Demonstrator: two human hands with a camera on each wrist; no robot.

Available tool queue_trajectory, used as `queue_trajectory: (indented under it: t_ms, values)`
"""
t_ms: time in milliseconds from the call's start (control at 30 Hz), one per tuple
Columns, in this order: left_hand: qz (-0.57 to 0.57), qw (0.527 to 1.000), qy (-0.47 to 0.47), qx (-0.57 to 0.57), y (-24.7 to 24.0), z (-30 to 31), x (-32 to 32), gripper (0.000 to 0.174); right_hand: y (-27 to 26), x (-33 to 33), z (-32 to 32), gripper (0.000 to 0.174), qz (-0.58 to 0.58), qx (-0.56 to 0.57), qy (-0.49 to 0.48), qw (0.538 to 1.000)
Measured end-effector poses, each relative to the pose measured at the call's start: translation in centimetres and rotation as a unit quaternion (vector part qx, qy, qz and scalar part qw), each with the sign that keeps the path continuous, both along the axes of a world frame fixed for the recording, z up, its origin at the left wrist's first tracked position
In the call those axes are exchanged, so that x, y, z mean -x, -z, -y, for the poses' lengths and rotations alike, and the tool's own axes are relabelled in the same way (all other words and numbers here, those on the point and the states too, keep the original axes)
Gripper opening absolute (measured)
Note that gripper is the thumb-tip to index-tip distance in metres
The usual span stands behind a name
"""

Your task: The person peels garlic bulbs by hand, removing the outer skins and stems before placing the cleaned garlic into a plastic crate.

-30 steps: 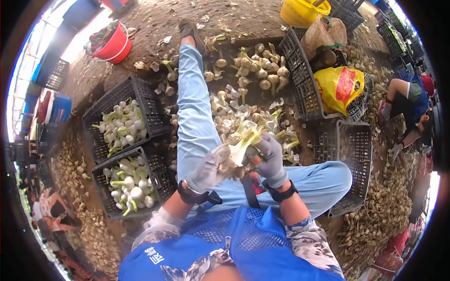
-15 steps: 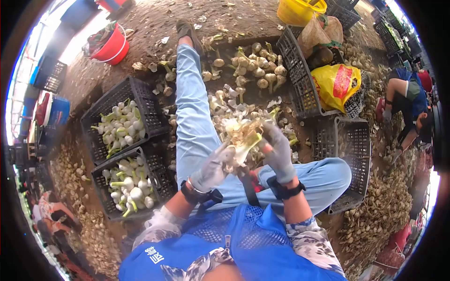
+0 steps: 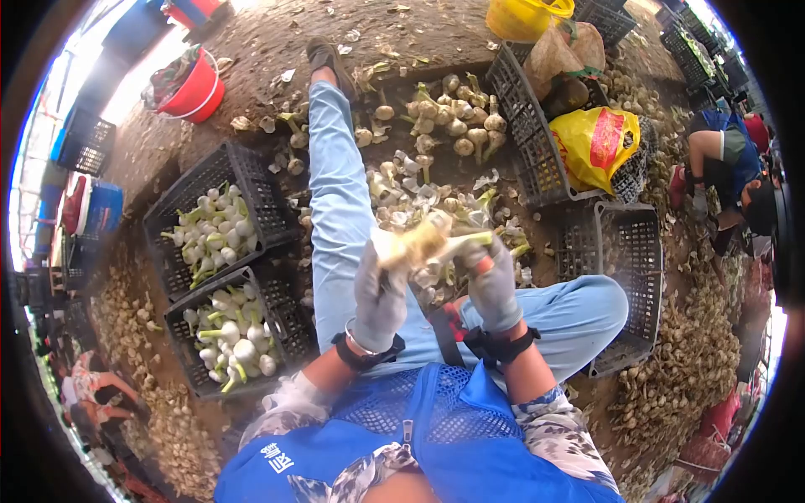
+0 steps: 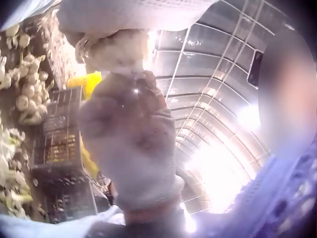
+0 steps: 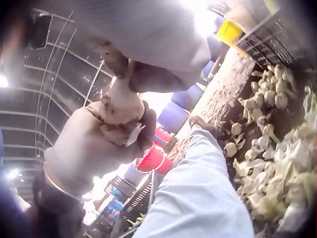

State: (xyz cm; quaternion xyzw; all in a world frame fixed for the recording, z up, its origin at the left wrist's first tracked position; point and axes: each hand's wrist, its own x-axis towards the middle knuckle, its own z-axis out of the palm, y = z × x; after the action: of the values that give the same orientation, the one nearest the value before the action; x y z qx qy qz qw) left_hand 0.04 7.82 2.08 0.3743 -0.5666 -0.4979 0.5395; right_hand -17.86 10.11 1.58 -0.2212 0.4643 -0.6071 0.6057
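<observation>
A garlic bulb (image 3: 412, 245), blurred by motion, is held up between both gloved hands above the lap, its green stem (image 3: 470, 241) pointing right. My left hand (image 3: 379, 298) grips the bulb end. At the stem, my right hand (image 3: 495, 289) pinches with thumb and fingers. In the right wrist view the garlic bulb (image 5: 121, 106) sits in the left hand (image 5: 84, 144), with papery skin loose around it; the right hand (image 5: 148, 44) comes from above onto the stem. Below the hands lies a heap of peeled skins and stalks (image 3: 419, 201).
Two black crates (image 3: 222, 339) of trimmed white garlic stand at left. Untrimmed garlic bulbs (image 3: 457, 117) lie ahead. At right are a crate with a yellow bag (image 3: 595, 147) and another black crate (image 3: 629, 285). A red bucket (image 3: 194, 88) stands far left; other people (image 3: 729, 168) sit further off.
The garlic has turned from stem upward to lying sideways, stem toward the right hand. My left hand has risen and rotated; the right hand has closed from loose fingers onto the stem.
</observation>
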Motion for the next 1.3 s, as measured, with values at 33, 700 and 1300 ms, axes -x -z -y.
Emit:
queue_trajectory:
  t_ms: [33, 700, 1300]
  values:
    - [0.076, 0.989, 0.058, 0.115, -0.3, 0.3, -0.4, 0.014, 0.9, 0.4, 0.1, 0.032, 0.056, -0.005, 0.048, 0.997]
    - [0.283, 0.952, 0.076, 0.088, 0.9, 3.5, 1.7, 0.026, 0.9, -0.5, 1.1, 0.017, 0.325, -0.102, 0.079, 0.937]
    - [-0.113, 0.929, 0.075, -0.344, 3.7, 5.9, 1.3, 0.063, 3.9, -0.9, 2.7, 0.036, 0.516, -0.06, 0.028, 0.854]
